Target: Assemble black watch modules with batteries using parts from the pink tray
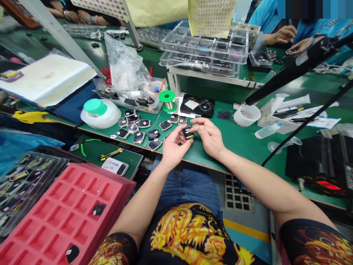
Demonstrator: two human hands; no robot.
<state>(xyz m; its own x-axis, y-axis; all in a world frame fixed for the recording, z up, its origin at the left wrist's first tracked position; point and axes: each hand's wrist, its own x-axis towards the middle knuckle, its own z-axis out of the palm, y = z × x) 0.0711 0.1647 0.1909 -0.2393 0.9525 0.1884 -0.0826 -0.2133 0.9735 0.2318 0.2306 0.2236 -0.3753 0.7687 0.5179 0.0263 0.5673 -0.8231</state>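
A small smartwatch body [188, 133] with a lit screen rests in my left hand [174, 149], held between thumb and fingers above the bench's front edge. Coloured marks glow on its dark display. From the right, my right hand [211, 139] reaches over it, a fingertip at or just above the screen. The other fingers of that hand are loosely bent, and I see nothing held in them. Several square watch pieces with white labels lie left of my hands, among them a dark watch piece [154, 144] and another watch piece [138, 137].
A pink foam tray [91, 198] with two dark pieces stands at lower left. Behind my hands are a solder wire spool [167, 100], a black fixture [197, 105] and a white cup [246, 115]. A black lamp arm [292, 70] slants in from the right. Co-workers' hands show across the bench.
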